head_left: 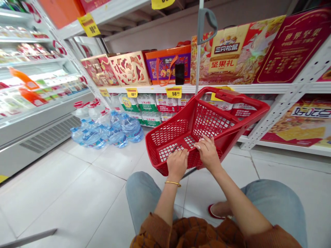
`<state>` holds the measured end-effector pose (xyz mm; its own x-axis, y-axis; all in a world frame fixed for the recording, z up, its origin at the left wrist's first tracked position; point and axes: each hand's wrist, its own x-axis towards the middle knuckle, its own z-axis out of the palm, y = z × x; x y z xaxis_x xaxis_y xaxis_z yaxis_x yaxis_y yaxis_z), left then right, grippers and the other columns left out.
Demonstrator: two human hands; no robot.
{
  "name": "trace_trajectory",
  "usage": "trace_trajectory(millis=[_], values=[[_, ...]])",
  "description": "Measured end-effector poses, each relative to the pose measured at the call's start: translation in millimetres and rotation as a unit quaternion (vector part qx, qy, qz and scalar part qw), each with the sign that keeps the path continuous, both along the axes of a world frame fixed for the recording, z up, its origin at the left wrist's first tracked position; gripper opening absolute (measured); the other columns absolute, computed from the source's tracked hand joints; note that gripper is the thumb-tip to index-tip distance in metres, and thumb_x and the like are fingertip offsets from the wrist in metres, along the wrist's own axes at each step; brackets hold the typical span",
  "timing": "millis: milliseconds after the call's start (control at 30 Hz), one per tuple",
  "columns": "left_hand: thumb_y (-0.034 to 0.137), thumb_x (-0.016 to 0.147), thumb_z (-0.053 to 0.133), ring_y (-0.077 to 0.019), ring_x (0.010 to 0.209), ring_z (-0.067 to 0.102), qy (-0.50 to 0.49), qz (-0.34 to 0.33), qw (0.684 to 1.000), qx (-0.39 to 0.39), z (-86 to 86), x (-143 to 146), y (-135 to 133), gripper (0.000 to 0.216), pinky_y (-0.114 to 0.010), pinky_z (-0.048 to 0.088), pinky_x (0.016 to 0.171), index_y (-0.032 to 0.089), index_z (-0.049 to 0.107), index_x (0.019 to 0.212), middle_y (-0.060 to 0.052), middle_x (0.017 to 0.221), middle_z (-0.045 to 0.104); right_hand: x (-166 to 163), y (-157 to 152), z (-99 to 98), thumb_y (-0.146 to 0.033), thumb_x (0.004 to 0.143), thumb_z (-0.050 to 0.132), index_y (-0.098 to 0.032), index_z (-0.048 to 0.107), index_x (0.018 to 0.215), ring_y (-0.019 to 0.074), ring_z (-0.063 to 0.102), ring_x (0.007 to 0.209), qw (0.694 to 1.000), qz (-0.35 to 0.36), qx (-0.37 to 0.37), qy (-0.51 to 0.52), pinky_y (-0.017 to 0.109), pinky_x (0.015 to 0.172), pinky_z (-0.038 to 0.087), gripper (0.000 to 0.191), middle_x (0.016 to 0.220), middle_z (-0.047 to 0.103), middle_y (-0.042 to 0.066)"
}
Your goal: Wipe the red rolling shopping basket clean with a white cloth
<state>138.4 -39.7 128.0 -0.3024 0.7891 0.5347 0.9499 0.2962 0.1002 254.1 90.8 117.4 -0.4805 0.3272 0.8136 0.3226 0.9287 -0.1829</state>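
A red plastic shopping basket (227,129) with a tall grey pull handle (200,41) stands tilted on the white floor in front of me. Both my hands rest on its near rim. My left hand (177,163), with a gold bangle on the wrist, is curled closed over the rim and seems to pinch a small dark thing I cannot make out. My right hand (208,153) lies beside it, fingers bent over the rim and reaching inside. Nothing shows inside the basket. My knees in blue jeans frame the lower view.
Shelves hold red and orange gift boxes (165,65) with yellow price tags (173,92). Large water bottles (108,131) stand on the floor at the left, with packs of small bottles (147,108) on the low shelf. A chilled display case (33,103) runs along the left.
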Motion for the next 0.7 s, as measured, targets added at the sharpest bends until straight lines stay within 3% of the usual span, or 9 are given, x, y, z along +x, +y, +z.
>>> trace_trajectory(millis=[200, 400, 600, 700], values=[[0.031, 0.098, 0.04, -0.0155, 0.081, 0.064, 0.004, -0.008, 1.0, 0.019, -4.2, -8, -3, 0.027, -0.03, 0.04, 0.07, 0.023, 0.064, 0.105, -0.002, 0.087, 0.072, 15, 23, 15.7, -0.022, 0.096, 0.043, -0.016, 0.064, 0.096, 0.0242, 0.054, 0.121, 0.999, -0.021, 0.03, -0.021, 0.05, 0.11, 0.036, 0.023, 0.097, 0.068, 0.009], [0.031, 0.097, 0.041, -0.0163, 0.082, 0.065, 0.002, -0.022, 0.999, 0.025, -5.7, -20, -7, 0.028, -0.03, 0.041, 0.072, 0.022, 0.065, 0.106, -0.003, 0.09, 0.073, 18, 30, 25.2, -0.019, 0.094, 0.043, -0.014, 0.064, 0.101, 0.0212, 0.058, 0.11, 0.997, -0.006, 0.054, -0.051, 0.044, 0.105, 0.041, 0.023, 0.124, 0.062, 0.014], [0.031, 0.097, 0.04, -0.0166, 0.082, 0.065, -0.014, -0.041, 0.999, 0.007, 2.9, -37, -13, 0.029, -0.031, 0.044, 0.074, 0.02, 0.067, 0.103, -0.004, 0.092, 0.074, 16, 20, 40.8, -0.015, 0.092, 0.046, -0.021, 0.063, 0.115, 0.0208, 0.053, 0.1, 0.985, 0.06, 0.054, -0.153, 0.04, 0.097, 0.042, 0.029, 0.105, 0.069, 0.007], [0.028, 0.096, 0.042, -0.0187, 0.083, 0.064, -0.018, -0.033, 0.999, 0.002, 11.0, -40, -16, 0.028, -0.034, 0.045, 0.078, 0.019, 0.067, 0.099, -0.004, 0.088, 0.073, 16, 14, 47.3, -0.024, 0.09, 0.055, -0.02, 0.062, 0.116, 0.0249, 0.05, 0.105, 0.975, 0.072, 0.063, -0.199, 0.045, 0.099, 0.039, 0.028, 0.109, 0.065, 0.01]])
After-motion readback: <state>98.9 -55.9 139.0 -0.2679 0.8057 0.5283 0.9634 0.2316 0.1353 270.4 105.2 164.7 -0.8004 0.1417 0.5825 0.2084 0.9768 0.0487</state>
